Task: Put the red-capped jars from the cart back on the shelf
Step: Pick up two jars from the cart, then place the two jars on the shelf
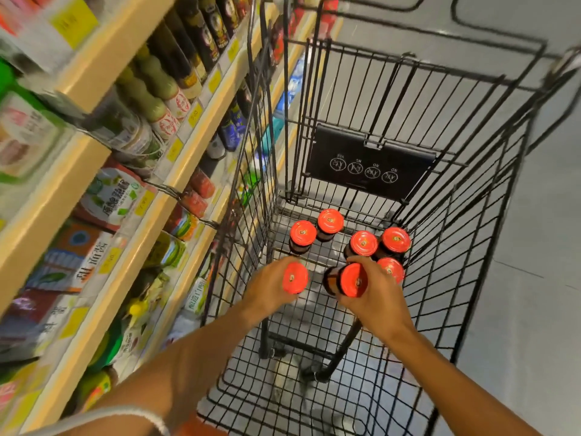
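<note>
Red-capped jars: five [364, 243] stand low in the cart [471, 215], frame centre. Left hand [270, 287] grips one jar [295, 278]; right hand [374, 297] grips another [349, 280]. Shelf [132, 234] at left.

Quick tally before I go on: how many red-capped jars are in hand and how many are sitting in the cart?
Jars in hand: 2, one in the left hand, one in the right hand
Jars standing in the cart: 5
Total red-capped jars: 7

Seven red-capped jars [330, 220] – two held, five standing in one cart [408, 121]
</note>
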`<control>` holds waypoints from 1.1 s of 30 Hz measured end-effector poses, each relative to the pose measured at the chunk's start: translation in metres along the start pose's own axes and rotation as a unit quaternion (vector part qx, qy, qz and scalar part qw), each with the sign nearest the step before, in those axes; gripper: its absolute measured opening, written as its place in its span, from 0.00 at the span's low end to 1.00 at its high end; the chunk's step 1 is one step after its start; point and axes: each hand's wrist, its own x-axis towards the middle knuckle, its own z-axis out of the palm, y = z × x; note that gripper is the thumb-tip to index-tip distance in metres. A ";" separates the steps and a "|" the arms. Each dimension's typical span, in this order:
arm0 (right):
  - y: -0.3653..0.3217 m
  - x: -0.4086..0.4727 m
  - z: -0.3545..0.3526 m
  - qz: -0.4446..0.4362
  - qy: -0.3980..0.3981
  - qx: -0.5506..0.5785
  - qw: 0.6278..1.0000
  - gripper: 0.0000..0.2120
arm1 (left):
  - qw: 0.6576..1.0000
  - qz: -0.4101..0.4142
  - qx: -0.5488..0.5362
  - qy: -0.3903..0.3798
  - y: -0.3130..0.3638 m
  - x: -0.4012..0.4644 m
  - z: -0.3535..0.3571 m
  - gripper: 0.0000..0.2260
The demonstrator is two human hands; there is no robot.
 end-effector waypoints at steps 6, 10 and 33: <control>-0.061 -0.037 -0.060 -0.032 0.020 0.026 0.999 0.32 | 0.994 0.016 -0.050 0.097 0.048 -0.071 -0.070 0.36; -0.107 -0.075 -0.105 -0.082 0.031 0.029 0.996 0.33 | 0.980 0.048 -0.082 0.174 0.094 -0.134 -0.124 0.37; -0.380 -0.339 -0.222 -0.508 0.018 0.054 0.860 0.33 | 0.799 0.083 -0.054 0.593 0.238 -0.604 -0.255 0.31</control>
